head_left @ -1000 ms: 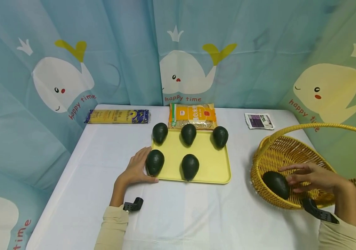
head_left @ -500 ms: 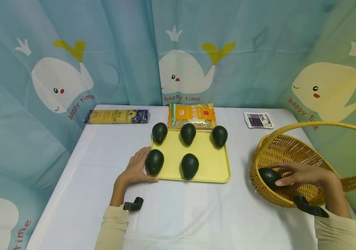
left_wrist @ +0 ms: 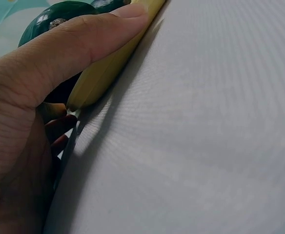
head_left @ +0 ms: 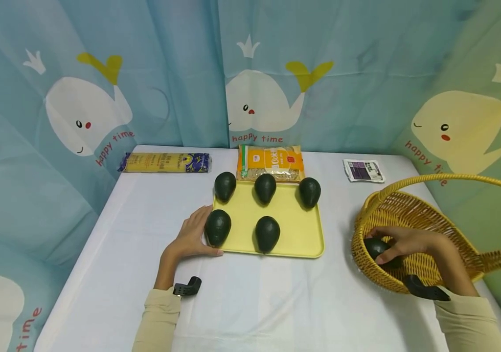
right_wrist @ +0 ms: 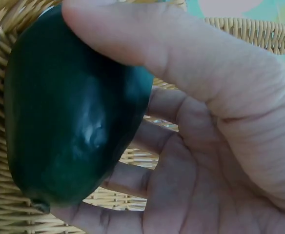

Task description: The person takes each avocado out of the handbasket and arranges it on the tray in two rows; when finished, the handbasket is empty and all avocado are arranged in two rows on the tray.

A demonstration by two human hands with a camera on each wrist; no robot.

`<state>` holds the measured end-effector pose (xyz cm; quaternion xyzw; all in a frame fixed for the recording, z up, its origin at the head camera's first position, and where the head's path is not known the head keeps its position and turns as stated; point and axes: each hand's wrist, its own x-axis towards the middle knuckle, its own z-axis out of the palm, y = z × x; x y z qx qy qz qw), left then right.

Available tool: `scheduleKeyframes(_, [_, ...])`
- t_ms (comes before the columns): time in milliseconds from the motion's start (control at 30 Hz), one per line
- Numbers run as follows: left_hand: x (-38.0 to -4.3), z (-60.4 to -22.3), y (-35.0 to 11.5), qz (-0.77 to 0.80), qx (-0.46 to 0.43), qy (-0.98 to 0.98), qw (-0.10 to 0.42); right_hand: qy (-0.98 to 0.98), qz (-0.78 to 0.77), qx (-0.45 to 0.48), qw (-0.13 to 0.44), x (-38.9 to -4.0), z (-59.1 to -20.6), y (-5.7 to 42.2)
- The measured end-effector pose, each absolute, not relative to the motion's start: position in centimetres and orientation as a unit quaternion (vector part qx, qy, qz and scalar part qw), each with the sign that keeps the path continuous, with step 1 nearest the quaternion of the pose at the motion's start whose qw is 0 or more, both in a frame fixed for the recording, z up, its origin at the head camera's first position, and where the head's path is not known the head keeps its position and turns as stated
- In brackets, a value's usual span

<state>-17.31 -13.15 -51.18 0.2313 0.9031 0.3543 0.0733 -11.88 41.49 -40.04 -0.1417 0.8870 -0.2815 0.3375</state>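
Note:
A dark green avocado [right_wrist: 74,112] lies inside the wicker basket [head_left: 422,203] at the right. My right hand [head_left: 409,242] grips it, thumb on the near side and fingers curled round the far side. At the left, my left hand [head_left: 191,237] holds the near left corner of the yellow tray [head_left: 294,230], thumb along its front rim [left_wrist: 113,63] and fingers along its left side. Several avocados stand on the tray in two rows; one avocado [head_left: 217,228] is right beside my left hand, another avocado [head_left: 267,234] is at the front middle.
An orange grain bag [head_left: 272,164] lies behind the tray. Farther left is a yellow and blue noodle packet [head_left: 167,163], and a small purple and white packet [head_left: 363,170] is at the back right. The basket's tall handle [head_left: 462,177] arches over its opening.
My right hand has moved left and down in the basket and its fingers have closed round the avocado. The left hand and the tray have stayed in place.

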Motion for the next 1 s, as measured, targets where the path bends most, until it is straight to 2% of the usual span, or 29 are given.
scheduleKeyframes(267, [-17.4, -51.1, -13.1, 0.352, 0.231, 0.904, 0.075, 0.898, -0.287, -0.115, 0.312, -11.4, -39.7, 41.8])
scheduleKeyframes(467, [-17.4, -51.4, -13.1, 0.353, 0.231, 0.904, 0.071, 0.921, -0.270, -0.109, 0.258, -11.3, -39.5, 42.5])
scheduleKeyframes(700, [-17.4, -51.6, -13.1, 0.349, 0.225, 0.906, 0.079, 0.916, -0.330, -0.096, 0.209, -10.6, -39.4, 43.0])
scheduleKeyframes(1000, [-17.4, -51.4, -13.1, 0.345, 0.221, 0.909, 0.079, 0.911, -0.360, -0.144, 0.140, -9.8, -38.9, 43.1])
